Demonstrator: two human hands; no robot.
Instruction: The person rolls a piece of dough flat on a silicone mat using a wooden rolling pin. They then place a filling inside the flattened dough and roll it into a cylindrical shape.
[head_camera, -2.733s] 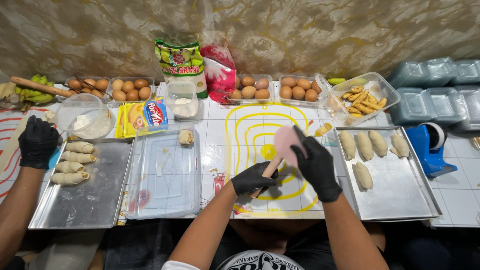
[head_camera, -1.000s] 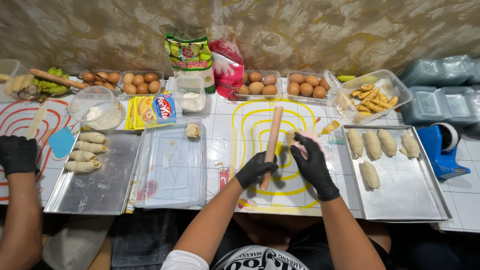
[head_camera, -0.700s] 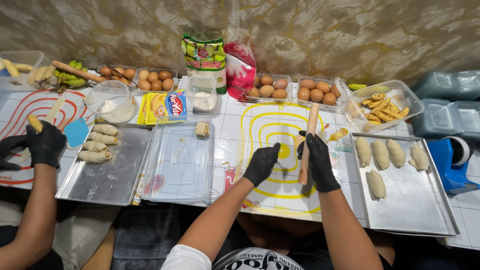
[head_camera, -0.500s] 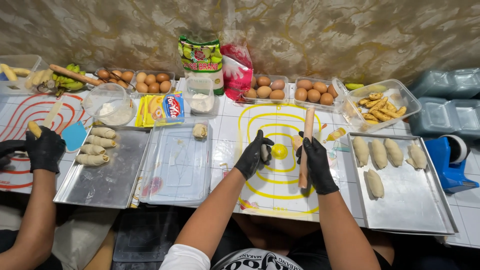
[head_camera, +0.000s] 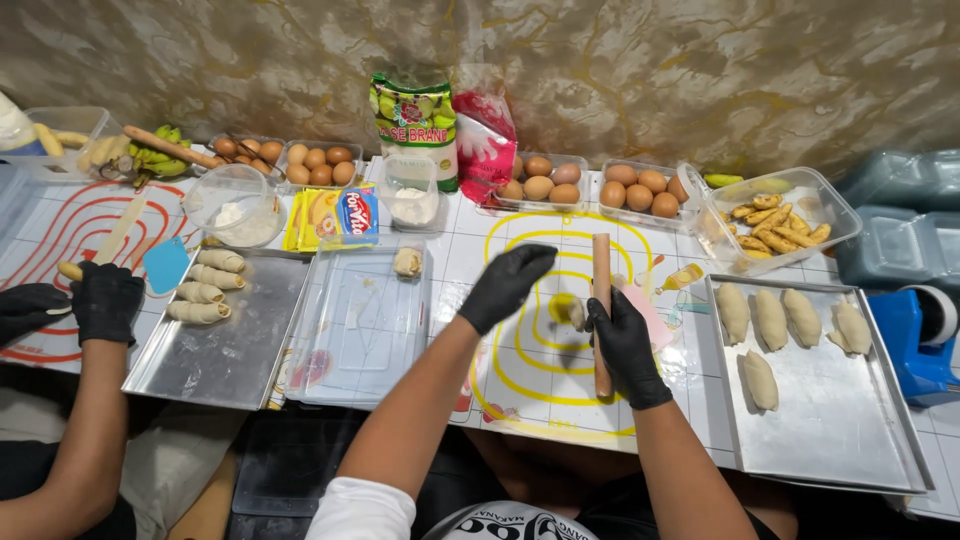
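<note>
Both my hands wear black gloves over a white baking mat with yellow rings. My right hand grips a wooden rolling pin held lengthwise, its far end pointing away from me. A small lump of dough lies on the mat just left of the pin, beside a yellow spot. My left hand hovers above the mat's left part, fingers apart and holding nothing, stretched toward the small dough ball on the middle tray.
A metal tray at right holds several filled dough pieces. Behind stand egg cartons, a tub of banana strips, flour bags and a bowl. At left another person's gloved hand works near a tray of rolled pieces.
My right hand took over the rolling pin and set it lengthwise on the mat. My left hand let go of it and lifted leftward off the dough.
</note>
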